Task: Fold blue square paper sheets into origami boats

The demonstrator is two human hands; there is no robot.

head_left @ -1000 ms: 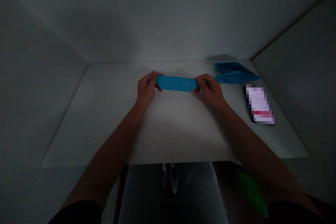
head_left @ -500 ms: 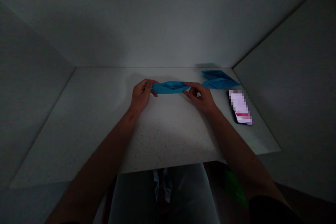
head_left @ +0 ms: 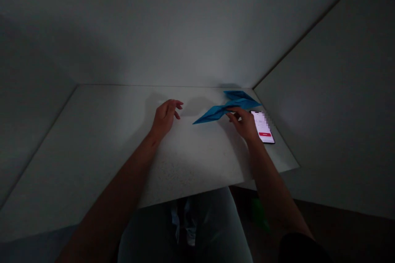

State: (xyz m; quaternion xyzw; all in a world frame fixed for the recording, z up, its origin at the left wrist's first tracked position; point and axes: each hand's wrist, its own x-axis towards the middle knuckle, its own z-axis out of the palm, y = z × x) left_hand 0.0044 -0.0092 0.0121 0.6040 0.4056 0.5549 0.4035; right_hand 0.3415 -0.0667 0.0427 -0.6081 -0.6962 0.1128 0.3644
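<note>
Left forearm stretched diagonally up from the lower left over the white table (head_left: 101,139). Left hand (head_left: 163,117) at its end, lifted just off the surface, palm turned inward, fingers loosely curled and parted, thumb apart from them: released, grasping nothing. Only bare tabletop directly beneath and in front of that hand.

To its right, across a clear gap, the pointed left tip of a folded blue paper strip (head_left: 212,114), long and narrow, tilted so that the tip sits lower and nearer, the other end higher and farther. Well apart from the left hand, not touched by it.

Right forearm reaching up from the lower right, nearly straight. Right hand (head_left: 243,123) at the strip's far end, thumb and fingertips pinched on the blue paper, knuckles up, wrist low to the table: grasping the folded blue paper strip.

Just beyond the right hand's fingers, a second blue folded paper (head_left: 239,98), lying flat near the back wall, seemingly touching or overlapping the held strip; hard to tell which in the dim light.

Immediately right of the right hand, a phone (head_left: 263,129) flat on the table, screen lit, just beside the knuckles.
</note>
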